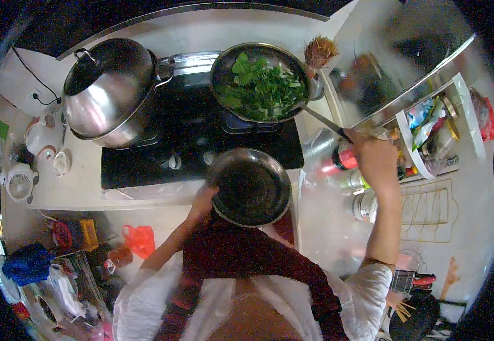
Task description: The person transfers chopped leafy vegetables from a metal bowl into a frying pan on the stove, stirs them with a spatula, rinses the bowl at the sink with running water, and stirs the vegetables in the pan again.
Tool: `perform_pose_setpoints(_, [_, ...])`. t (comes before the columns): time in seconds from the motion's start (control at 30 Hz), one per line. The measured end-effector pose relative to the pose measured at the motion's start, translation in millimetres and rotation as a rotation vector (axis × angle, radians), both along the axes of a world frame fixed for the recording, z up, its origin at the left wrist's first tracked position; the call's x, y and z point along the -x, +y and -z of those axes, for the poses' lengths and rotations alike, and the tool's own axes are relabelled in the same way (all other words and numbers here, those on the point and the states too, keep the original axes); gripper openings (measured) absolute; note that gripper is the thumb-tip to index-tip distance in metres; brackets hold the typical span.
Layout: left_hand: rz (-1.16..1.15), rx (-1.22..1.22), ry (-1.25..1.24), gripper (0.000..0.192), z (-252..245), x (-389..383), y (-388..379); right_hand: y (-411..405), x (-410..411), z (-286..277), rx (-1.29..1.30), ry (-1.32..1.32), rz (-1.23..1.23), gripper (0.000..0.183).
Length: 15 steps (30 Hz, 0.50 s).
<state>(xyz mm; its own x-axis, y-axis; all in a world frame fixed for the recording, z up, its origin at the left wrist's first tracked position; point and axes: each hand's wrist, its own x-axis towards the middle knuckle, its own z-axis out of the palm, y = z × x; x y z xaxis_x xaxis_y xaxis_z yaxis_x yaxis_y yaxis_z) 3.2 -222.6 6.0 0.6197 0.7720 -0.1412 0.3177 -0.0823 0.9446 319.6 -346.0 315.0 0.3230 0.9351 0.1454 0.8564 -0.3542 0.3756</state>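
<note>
My right hand (372, 157) is closed on the handle of a cooking utensil (321, 120), whose far end is hidden among chopped leafy greens (266, 87). The greens lie in a wok (216, 96) over the right burner of the black cooktop. Close to my body, my left hand (206, 200) grips the left rim of a metal bowl (251, 187), which looks empty and overlaps the cooktop's front edge. A large steel pot with a domed lid (110, 93) stands on the left burner.
A bristled brush (320, 51) stands right of the wok. Bottles (345, 157) and a rack of packets (407, 136) are at the right. On the left counter are a kettle (38, 134), a small cup (61, 164) and a small fan (19, 184). A red plastic bag (139, 241) lies below.
</note>
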Motion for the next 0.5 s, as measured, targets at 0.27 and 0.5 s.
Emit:
perform_pose_setpoints(0.27, [0.277, -0.301, 0.158, 0.035, 19, -4, 3, 73, -23, 64, -0.159, 0.205, 0.056, 0.029])
perform_pose_setpoints(0.5, [0.334, 0.4, -0.161, 0.033, -16, -93, -14, 98, -10, 116, -0.093, 0.332, 0.109, 0.033])
